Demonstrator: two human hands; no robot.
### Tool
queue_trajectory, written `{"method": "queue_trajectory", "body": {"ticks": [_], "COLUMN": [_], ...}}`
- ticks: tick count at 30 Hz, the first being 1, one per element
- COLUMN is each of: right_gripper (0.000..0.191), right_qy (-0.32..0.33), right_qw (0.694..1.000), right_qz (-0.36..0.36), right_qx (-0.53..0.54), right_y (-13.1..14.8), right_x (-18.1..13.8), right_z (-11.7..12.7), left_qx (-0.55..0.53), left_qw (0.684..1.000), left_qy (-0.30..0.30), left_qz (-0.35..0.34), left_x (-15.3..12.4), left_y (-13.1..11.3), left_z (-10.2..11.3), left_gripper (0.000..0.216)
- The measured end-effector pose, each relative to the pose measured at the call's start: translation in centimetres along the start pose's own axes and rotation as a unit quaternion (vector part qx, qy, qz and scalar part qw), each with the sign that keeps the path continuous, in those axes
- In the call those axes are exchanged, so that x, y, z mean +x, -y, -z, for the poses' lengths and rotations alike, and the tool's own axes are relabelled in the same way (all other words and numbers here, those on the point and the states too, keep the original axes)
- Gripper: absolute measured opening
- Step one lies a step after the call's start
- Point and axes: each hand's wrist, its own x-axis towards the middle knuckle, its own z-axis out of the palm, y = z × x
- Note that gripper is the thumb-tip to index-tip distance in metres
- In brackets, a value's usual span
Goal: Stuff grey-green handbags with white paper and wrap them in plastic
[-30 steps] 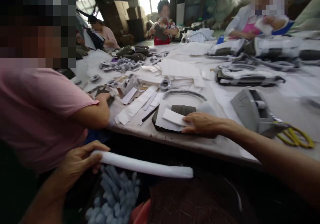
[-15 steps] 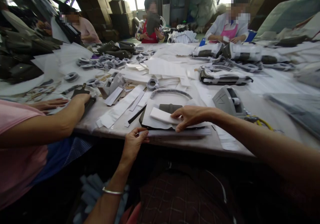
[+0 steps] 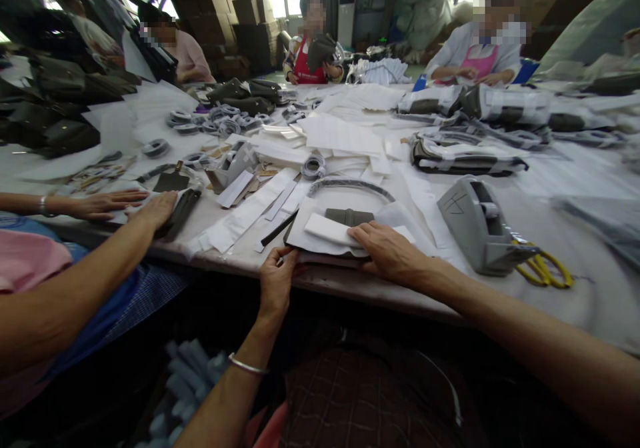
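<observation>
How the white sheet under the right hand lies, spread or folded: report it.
Spread: the white sheet lies out flat beneath the white strip; the part behind the right hand is hidden.

1 head-worn camera looks forward and down across the worktable (image 3: 595, 248) from behind its near edge.

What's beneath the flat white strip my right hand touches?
A thin white sheet lies beneath the strip; a dark olive rectangular piece shows behind it. Whatever the strip covers is hidden.
</observation>
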Motion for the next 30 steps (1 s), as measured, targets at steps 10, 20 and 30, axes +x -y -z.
{"method": "queue_trajectory", "body": {"ticks": [10,20,30], "right_gripper": [0.050,0.034,0.034], "right_qy": [-0.006,-0.033,-0.057], "right_qw": [0.996,0.997,0.996], "right_qz": [-0.013,-0.034,-0.033], "right_qx": [-0.084,-0.066,-0.054], "right_y": [1.0,1.7,1.2], "right_x": [0.7,0.4,0.0], "right_z": [0.0,-1.2,-2.3], "left_qx": [0.346,0.347,0.342], "left_qw": [0.909,0.896,0.924], "left_qy": [-0.034,0.109,0.106], "left_qz": [-0.229,-0.254,-0.134], "left_x": [2.2,3.9,3.3], "left_y": [0.0,-0.8,-1.5], "left_z": [0.8,2.2,1.2], "left_gripper": [0.020,0.066,0.061]}}
